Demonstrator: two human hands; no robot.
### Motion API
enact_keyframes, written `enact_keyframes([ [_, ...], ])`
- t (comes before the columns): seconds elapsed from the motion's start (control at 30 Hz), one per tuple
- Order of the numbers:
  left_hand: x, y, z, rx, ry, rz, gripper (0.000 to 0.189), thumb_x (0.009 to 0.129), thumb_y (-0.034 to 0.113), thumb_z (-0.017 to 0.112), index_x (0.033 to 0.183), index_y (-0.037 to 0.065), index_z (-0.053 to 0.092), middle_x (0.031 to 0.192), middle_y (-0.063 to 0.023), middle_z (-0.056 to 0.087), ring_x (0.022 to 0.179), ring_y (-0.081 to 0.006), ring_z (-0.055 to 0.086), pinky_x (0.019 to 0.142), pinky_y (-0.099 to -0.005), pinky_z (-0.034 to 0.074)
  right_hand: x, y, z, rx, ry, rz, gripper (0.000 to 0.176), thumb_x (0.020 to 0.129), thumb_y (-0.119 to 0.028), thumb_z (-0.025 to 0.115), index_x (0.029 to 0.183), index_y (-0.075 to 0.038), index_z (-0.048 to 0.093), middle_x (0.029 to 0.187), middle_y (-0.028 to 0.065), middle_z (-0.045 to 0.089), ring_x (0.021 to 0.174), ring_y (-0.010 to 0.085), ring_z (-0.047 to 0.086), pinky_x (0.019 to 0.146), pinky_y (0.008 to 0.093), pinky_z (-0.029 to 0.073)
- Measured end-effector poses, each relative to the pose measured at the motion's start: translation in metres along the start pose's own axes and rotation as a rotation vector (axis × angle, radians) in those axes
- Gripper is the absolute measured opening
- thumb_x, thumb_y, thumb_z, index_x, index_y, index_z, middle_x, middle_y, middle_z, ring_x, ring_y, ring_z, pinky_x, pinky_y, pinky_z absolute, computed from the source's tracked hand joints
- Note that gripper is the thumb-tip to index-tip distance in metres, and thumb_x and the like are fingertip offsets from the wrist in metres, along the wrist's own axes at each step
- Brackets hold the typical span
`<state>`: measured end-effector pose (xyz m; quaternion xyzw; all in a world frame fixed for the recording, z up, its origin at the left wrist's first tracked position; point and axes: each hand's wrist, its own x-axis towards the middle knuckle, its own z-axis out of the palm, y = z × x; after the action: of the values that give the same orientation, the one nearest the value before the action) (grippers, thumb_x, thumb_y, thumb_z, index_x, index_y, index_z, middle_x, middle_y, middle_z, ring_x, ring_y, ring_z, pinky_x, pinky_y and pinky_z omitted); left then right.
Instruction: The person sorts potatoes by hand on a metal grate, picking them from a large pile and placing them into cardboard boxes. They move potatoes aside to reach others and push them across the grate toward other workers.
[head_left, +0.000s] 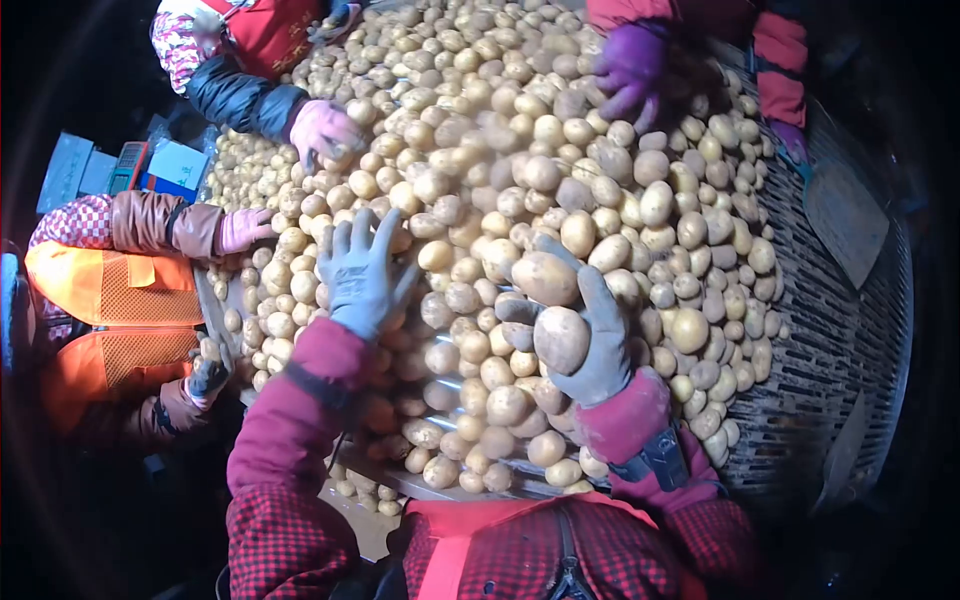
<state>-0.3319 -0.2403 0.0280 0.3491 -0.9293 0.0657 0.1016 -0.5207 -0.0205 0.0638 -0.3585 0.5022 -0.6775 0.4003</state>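
Observation:
Wearing a grey glove, my left hand (362, 285) lies palm down over the heap, fingers spread, and nothing shows in its grip. Potatoes (435, 256) lie around its fingertips. My right hand (600, 345), gloved in grey with dark soiled fingers, is turned partly palm up. Its fingers curl around a potato (561, 340) against the palm and a longer potato (546, 278) nearer the fingertips. More loose potatoes sit beneath and beside that hand; how far its fingers touch them is hidden.
A slatted metal conveyor (800, 370) runs along the right. Other people's gloved hands are at the pile: a pink glove (325, 132), another pink glove (243, 230), a purple glove (632, 72). A co-worker in an orange vest (145, 290) stands left. A flat scoop-like plate (848, 220) leans at right.

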Motion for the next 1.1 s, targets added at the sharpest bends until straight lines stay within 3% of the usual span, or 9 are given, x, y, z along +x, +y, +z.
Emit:
enact_keyframes([
  [0.1, 0.019, -0.008, 0.011, -0.001, 0.057, -0.047, 0.067, 0.082, 0.045, 0.077, 0.142, 0.022, 0.057, 0.142, -0.0125, 0.051, 0.132, -0.0364, 0.046, 0.109, -0.0574, 0.034, 0.001, -0.008, 0.009, 0.423, 0.100, 0.262, 0.057, 0.104, -0.011, 0.053, 0.157, -0.005, 0.034, 0.142, 0.0137, 0.055, 0.117, 0.0250, 0.065, 0.090, 0.0330, 0.060],
  [0.3, 0.050, -0.023, 0.023, 0.101, 0.017, -0.210, 0.066, 0.081, 0.040, 0.079, 0.142, 0.027, 0.056, 0.139, -0.0086, 0.053, 0.132, -0.0351, 0.048, 0.100, -0.0564, 0.041, 0.003, 0.002, 0.007, 0.583, 0.174, 0.454, 0.072, 0.107, -0.061, 0.032, 0.160, -0.012, 0.033, 0.139, 0.0137, 0.058, 0.109, 0.0259, 0.066, 0.082, 0.0370, 0.054],
  [0.47, 0.095, -0.052, 0.060, 0.323, -0.020, -0.220, 0.073, 0.088, 0.038, 0.069, 0.155, 0.032, 0.040, 0.154, -0.0143, 0.043, 0.139, -0.0368, 0.044, 0.104, -0.0810, 0.029, 0.002, -0.003, 0.003, 0.592, 0.119, 0.450, 0.067, 0.108, -0.055, 0.037, 0.160, -0.012, 0.036, 0.137, 0.0115, 0.057, 0.110, 0.0257, 0.065, 0.086, 0.0360, 0.056],
  [0.67, 0.140, -0.068, 0.075, 0.166, -0.100, -0.392, 0.051, 0.102, 0.026, 0.044, 0.154, 0.028, 0.044, 0.153, -0.0254, 0.040, 0.145, -0.0411, 0.037, 0.110, -0.0853, 0.006, 0.003, 0.002, 0.003, 0.601, 0.074, 0.431, 0.067, 0.108, -0.054, 0.040, 0.160, -0.012, 0.037, 0.137, 0.0105, 0.057, 0.111, 0.0250, 0.065, 0.087, 0.0347, 0.057],
  [0.77, 0.131, -0.070, 0.077, 0.170, -0.077, -0.298, 0.051, 0.103, 0.029, 0.044, 0.154, 0.031, 0.043, 0.158, -0.0220, 0.035, 0.148, -0.0393, 0.033, 0.112, -0.0830, 0.009, 0.002, 0.001, 0.001, 0.566, 0.091, 0.437, 0.068, 0.108, -0.054, 0.040, 0.160, -0.011, 0.037, 0.137, 0.0106, 0.058, 0.110, 0.0252, 0.066, 0.086, 0.0345, 0.057],
  [0.87, 0.095, -0.057, 0.047, 0.072, -0.172, -0.216, 0.061, 0.093, 0.041, 0.063, 0.151, 0.029, 0.047, 0.158, -0.0180, 0.037, 0.148, -0.0433, 0.029, 0.110, -0.0794, 0.022, 0.003, 0.005, 0.005, 0.590, 0.065, 0.414, 0.065, 0.109, -0.052, 0.038, 0.159, -0.010, 0.038, 0.133, 0.0099, 0.060, 0.107, 0.0257, 0.068, 0.084, 0.0335, 0.057],
  [0.9, 0.077, -0.068, 0.071, 0.215, 0.090, -0.081, 0.064, 0.087, 0.046, 0.069, 0.146, 0.027, 0.052, 0.154, -0.0167, 0.040, 0.145, -0.0442, 0.032, 0.105, -0.0751, 0.030, 0.004, 0.002, 0.007, 0.586, 0.070, 0.418, 0.064, 0.109, -0.052, 0.037, 0.158, -0.010, 0.038, 0.132, 0.0098, 0.060, 0.106, 0.0258, 0.068, 0.084, 0.0333, 0.057],
  [0.93, 0.063, -0.061, 0.059, 0.123, 0.050, -0.117, 0.057, 0.088, 0.045, 0.068, 0.140, 0.024, 0.057, 0.152, -0.0151, 0.043, 0.140, -0.0438, 0.036, 0.103, -0.0727, 0.033, 0.004, -0.001, 0.008, 0.580, 0.078, 0.422, 0.064, 0.109, -0.051, 0.037, 0.158, -0.010, 0.038, 0.132, 0.0096, 0.060, 0.106, 0.0259, 0.068, 0.084, 0.0331, 0.057],
  [1.1, -0.026, -0.024, 0.024, 0.094, -0.075, -0.086, 0.046, 0.090, 0.042, 0.065, 0.131, 0.021, 0.064, 0.150, -0.0160, 0.046, 0.133, -0.0410, 0.043, 0.109, -0.0715, 0.024, 0.001, 0.005, 0.007, 0.605, 0.001, 0.321, 0.060, 0.111, -0.047, 0.032, 0.156, -0.008, 0.040, 0.130, 0.0089, 0.060, 0.105, 0.0254, 0.068, 0.086, 0.0340, 0.058],
])
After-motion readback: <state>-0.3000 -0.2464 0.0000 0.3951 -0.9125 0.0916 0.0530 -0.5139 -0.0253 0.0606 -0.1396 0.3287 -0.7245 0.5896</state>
